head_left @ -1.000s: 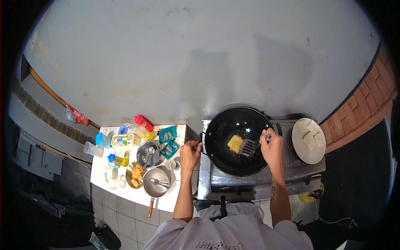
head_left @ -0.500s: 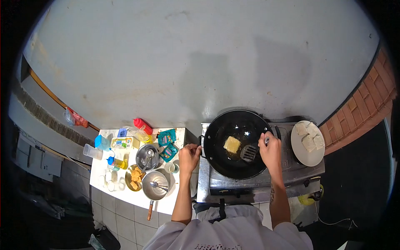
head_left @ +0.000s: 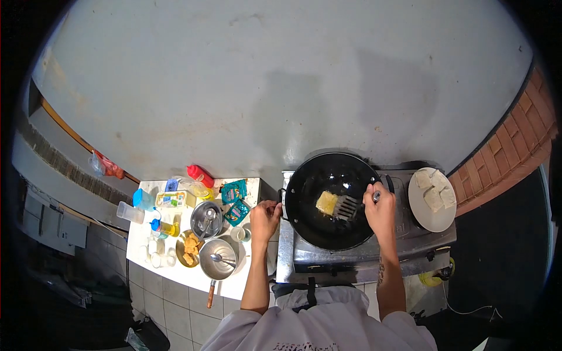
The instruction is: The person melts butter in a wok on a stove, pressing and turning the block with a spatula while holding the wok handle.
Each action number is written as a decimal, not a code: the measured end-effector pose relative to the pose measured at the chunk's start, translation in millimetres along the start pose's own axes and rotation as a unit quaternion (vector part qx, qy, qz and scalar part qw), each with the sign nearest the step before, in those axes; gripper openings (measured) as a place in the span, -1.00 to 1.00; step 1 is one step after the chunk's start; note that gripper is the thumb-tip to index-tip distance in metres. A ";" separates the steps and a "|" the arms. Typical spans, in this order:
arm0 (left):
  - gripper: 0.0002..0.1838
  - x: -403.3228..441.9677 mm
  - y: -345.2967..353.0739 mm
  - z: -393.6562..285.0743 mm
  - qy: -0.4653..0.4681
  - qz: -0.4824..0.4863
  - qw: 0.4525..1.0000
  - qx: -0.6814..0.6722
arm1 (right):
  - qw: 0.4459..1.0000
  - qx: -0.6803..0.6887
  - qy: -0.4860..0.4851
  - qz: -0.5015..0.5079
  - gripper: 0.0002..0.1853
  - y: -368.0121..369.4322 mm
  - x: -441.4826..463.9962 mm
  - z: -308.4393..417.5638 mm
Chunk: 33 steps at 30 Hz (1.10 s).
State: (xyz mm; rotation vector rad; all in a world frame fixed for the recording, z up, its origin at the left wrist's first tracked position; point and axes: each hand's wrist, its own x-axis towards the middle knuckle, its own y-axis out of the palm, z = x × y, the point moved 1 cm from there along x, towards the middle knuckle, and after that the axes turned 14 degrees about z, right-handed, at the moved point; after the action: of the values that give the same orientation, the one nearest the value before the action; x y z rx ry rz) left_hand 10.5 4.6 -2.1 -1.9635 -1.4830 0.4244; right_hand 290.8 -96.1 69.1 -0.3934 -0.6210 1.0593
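A black wok [head_left: 316, 234] sits on the steel gas stove [head_left: 374, 257], with shiny oil in its bottom. Near its middle lies a square golden piece of food [head_left: 326, 202], frying. My left hand [head_left: 266, 219] is closed on the wok's left loop handle. In my right hand [head_left: 379, 206], the fingers are wrapped round the handle of a slotted spatula [head_left: 346, 208]. The spatula's blade touches, or comes very close to, the right side of the golden piece. Right of the wok stands a white plate [head_left: 432, 221] with several pale, whitish square pieces [head_left: 434, 199].
On the white table [head_left: 170, 272] at left are a saucepan [head_left: 218, 260] holding a spoon, a metal bowl [head_left: 207, 220], a bowl of fried pieces [head_left: 191, 249], green sachets [head_left: 235, 202], a red bottle [head_left: 200, 175] and several containers. A grey wall [head_left: 263, 88] rises behind the stove.
The spatula's blade has moved slightly up and left and turned, coming up to the golden piece. My left hand keeps its hold on the wok handle.
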 end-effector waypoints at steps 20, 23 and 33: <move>-0.74 -4.1 2.3 -3.4 -0.026 -0.005 1.000 0.009 | 1.000 -0.020 -0.006 0.004 -0.67 -5.6 -5.8 -9.9; -0.75 -4.0 6.1 -1.3 -0.027 -0.025 0.999 0.022 | 0.999 -0.041 -0.022 0.006 -0.67 -2.6 -4.8 -22.7; -0.74 -7.3 9.2 -2.1 -0.048 -0.039 0.998 0.024 | 0.998 0.021 -0.026 0.057 -0.71 -19.9 -0.4 -14.3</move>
State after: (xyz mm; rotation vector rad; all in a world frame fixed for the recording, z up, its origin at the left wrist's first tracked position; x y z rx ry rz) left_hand 16.3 -4.3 -7.4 -1.8655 -1.5886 0.5221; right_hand 313.4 -105.4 69.6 -0.3689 -0.6265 1.1934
